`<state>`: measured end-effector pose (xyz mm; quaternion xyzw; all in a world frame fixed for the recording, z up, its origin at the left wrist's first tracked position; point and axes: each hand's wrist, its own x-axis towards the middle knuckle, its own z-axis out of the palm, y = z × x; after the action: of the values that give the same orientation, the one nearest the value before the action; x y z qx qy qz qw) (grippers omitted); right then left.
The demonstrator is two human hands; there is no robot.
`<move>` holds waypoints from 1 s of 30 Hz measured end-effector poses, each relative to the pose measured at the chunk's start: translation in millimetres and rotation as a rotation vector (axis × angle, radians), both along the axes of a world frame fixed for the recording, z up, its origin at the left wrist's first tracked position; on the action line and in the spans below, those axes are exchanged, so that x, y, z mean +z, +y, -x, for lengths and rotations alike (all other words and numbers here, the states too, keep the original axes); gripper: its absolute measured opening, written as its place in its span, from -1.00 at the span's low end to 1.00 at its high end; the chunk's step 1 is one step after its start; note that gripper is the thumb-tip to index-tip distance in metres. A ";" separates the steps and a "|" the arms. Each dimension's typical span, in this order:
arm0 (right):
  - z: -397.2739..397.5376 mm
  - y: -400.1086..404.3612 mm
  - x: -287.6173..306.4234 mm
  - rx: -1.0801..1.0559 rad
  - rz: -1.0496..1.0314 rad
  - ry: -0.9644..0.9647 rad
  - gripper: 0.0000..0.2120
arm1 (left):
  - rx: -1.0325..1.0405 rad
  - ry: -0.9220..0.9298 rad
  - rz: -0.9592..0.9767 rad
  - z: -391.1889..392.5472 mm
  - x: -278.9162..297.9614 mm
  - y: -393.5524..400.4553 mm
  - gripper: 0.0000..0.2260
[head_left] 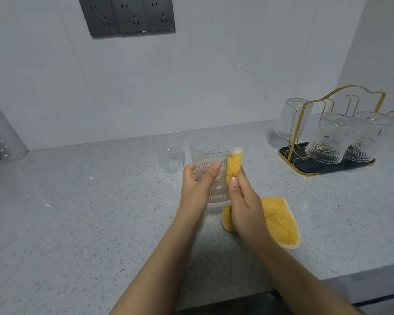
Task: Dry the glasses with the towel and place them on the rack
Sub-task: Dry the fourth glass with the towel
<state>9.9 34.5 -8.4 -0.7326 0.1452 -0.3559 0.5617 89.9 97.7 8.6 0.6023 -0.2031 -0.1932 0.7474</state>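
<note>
Right, L hand (197, 185) curled round a ribbed glass (214, 178) held above the counter (77, 223), R hand (242, 205) pinching the yellow towel (280, 221) w/ one end up by the glass rim, rack (323, 137) off to the right w/ three glasses upside down.

From the hands, the desk (66, 223) lies bare toward nine o'clock and seven o'clock, giving wide room to pass. At twelve o'clock two upright glasses (170, 155) stand close together just behind the held glass (214, 178). Toward two o'clock, open desk leads to the rack (332, 133), whose near pegs carry upturned glasses (325, 142). A plastic bottle (0, 133) stands at ten o'clock, well apart.
</note>
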 end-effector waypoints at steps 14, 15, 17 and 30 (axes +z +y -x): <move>-3.4 6.1 6.6 -0.047 0.115 -0.003 -0.55 | 0.022 -0.133 -0.087 0.3 -0.1 0.2 -0.51; -5.4 5.2 7.2 -0.060 0.135 0.011 -0.56 | -0.018 -0.141 -0.090 1.4 -0.4 0.1 -0.38; -5.6 -0.3 10.7 -0.074 0.110 0.019 -0.57 | -0.079 -0.113 -0.081 -0.4 -2.7 -0.2 -0.28; 24.1 -67.9 50.3 0.391 -0.108 0.221 -0.75 | -0.587 0.264 -0.065 -21.0 5.5 9.0 -0.55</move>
<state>-14.2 -33.3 41.9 -0.7500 0.0799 -0.1498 0.6393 110.9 106.7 14.1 0.5112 -0.2633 -0.4832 0.6601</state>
